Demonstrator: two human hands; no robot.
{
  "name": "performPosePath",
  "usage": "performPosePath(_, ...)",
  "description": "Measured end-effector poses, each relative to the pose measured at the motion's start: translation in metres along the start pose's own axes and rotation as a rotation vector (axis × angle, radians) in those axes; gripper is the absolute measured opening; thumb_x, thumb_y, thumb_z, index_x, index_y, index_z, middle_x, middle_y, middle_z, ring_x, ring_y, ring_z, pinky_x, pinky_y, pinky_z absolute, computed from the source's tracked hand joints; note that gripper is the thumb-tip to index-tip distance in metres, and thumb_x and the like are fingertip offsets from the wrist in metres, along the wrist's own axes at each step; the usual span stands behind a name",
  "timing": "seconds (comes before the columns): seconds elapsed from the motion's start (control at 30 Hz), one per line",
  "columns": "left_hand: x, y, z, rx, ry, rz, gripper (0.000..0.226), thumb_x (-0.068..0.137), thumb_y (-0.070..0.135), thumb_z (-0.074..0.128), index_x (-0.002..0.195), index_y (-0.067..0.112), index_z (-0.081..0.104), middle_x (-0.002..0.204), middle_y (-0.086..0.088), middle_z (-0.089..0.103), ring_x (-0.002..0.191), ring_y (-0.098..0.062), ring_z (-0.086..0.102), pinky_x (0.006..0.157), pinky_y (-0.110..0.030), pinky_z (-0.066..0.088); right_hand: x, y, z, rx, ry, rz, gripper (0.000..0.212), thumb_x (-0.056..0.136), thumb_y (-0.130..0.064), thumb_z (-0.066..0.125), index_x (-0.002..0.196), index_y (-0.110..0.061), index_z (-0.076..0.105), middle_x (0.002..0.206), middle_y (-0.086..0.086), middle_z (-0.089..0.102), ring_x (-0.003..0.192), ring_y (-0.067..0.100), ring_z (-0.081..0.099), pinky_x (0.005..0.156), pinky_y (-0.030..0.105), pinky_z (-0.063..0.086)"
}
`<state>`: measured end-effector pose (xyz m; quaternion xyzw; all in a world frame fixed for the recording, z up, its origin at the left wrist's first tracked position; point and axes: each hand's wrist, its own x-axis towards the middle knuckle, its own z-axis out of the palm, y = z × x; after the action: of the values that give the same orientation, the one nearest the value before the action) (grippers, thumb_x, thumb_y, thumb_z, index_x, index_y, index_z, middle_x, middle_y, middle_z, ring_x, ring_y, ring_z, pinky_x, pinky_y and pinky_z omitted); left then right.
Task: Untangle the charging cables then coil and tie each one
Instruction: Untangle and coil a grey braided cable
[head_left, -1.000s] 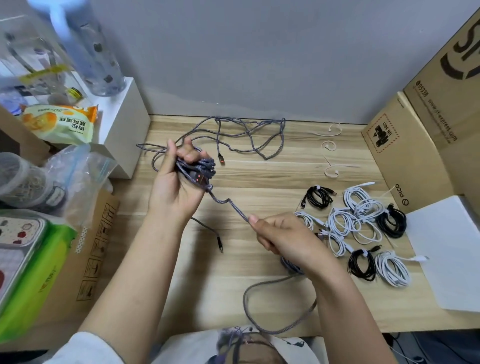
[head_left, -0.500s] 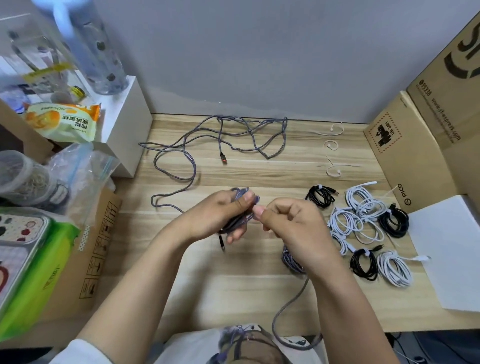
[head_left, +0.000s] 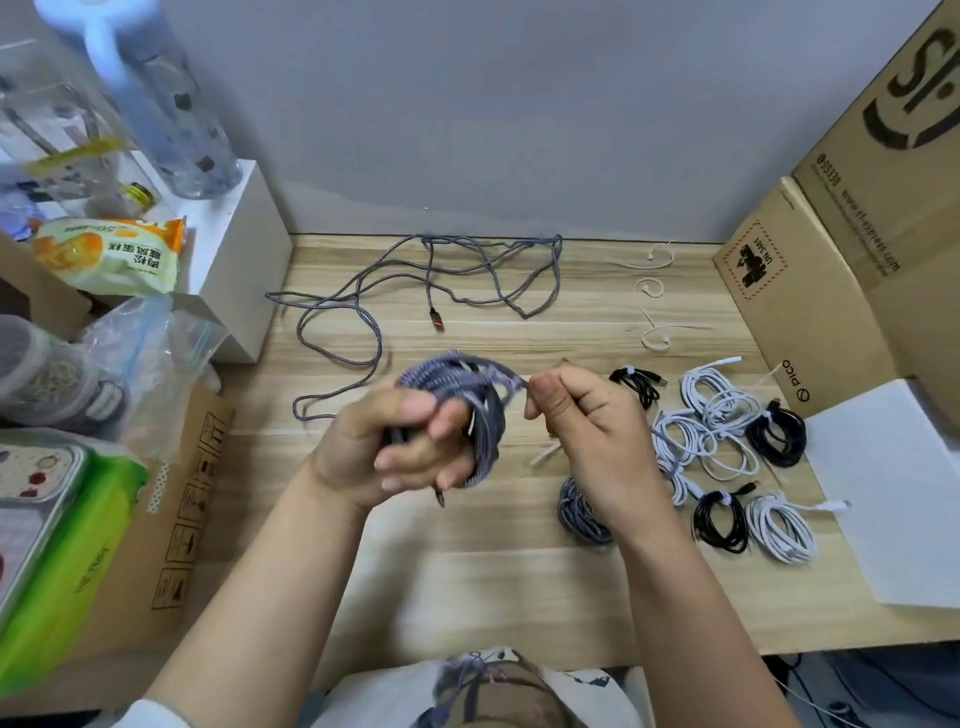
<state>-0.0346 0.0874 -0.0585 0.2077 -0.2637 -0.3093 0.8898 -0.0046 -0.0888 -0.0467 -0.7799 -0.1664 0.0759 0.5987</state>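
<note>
The counter (head_left: 467, 597) spreads under my arms. At twelve o'clock on it sprawls a loose grey braided cable (head_left: 431, 275), not yet coiled. At three o'clock lie the finished black and white coils (head_left: 727, 452), tied. At centre, my left hand (head_left: 384, 452) grips the grey coil (head_left: 462, 400) I am winding, fingers curled through its loops. My right hand (head_left: 587, 421) pinches the cable's tail at the coil's upper edge. The braid looks light, limp and springy, so I judge the loops need holding where they cross, or they will fan apart.
</note>
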Motion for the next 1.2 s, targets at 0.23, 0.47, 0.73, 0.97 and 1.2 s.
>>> performPosePath(0.23, 0.012, 0.014, 0.006, -0.222, 0.434, 0.439, 0.025, 0.094, 0.013, 0.054, 0.106, -0.008, 0.052, 0.061, -0.012, 0.049, 0.054, -0.025, 0.048, 0.091, -0.033, 0.042, -0.004, 0.007, 0.004, -0.262, -0.102, 0.019, 0.033, 0.085, -0.052, 0.046, 0.062, -0.029, 0.052, 0.052, -0.010, 0.047, 0.053, 0.007, 0.042, 0.057, 0.032, 0.037)
performPosePath(0.47, 0.024, 0.000, -0.014, 0.314, 0.930, 0.434, 0.020, 0.084, 0.012, 0.061, 0.100, 0.006, 0.051, 0.056, 0.007, 0.047, 0.049, -0.009, 0.047, 0.076, -0.025, 0.049, -0.011, -0.003, 0.014, -0.548, -0.128, -0.042, 0.041, 0.082, -0.054, 0.045, 0.070, -0.018, 0.060, 0.045, -0.005, 0.035, 0.054, 0.021, 0.042, 0.054, 0.038, 0.041)
performPosePath(0.73, 0.022, -0.013, -0.014, 0.835, 0.998, 0.131, 0.013, 0.094, 0.015, 0.050, 0.082, 0.014, 0.046, 0.052, 0.009, 0.048, 0.047, -0.007, 0.048, 0.053, -0.018, 0.034, -0.016, -0.006, 0.019, -0.550, -0.093, -0.114, 0.043, 0.078, -0.053, 0.047, 0.061, -0.017, 0.059, 0.039, -0.008, 0.026, 0.051, 0.017, 0.030, 0.050, 0.034, 0.036)
performPosePath(0.97, 0.015, -0.016, 0.004, 1.013, 0.726, -0.521, 0.067, 0.102, 0.041, 0.021, 0.046, 0.017, 0.050, 0.039, 0.005, 0.041, 0.049, -0.018, 0.042, 0.046, -0.020, 0.030, -0.008, -0.006, 0.010, -0.339, -0.044, -0.120, 0.030, 0.072, -0.056, 0.059, 0.081, -0.028, 0.068, 0.059, -0.008, 0.066, 0.057, 0.009, 0.061, 0.058, 0.036, 0.050)
performPosePath(1.2, -0.003, -0.004, -0.001, 0.292, 0.241, -0.394, 0.057, 0.086, 0.067, 0.040, 0.080, 0.014, 0.059, 0.042, 0.010, 0.038, 0.032, -0.008, 0.034, 0.063, -0.021, 0.048, -0.002, -0.003, 0.001, -0.078, 0.036, -0.102, 0.020, 0.078, -0.033, 0.066, 0.059, -0.028, 0.063, 0.051, -0.009, 0.055, 0.049, 0.004, 0.044, 0.051, 0.019, 0.034)
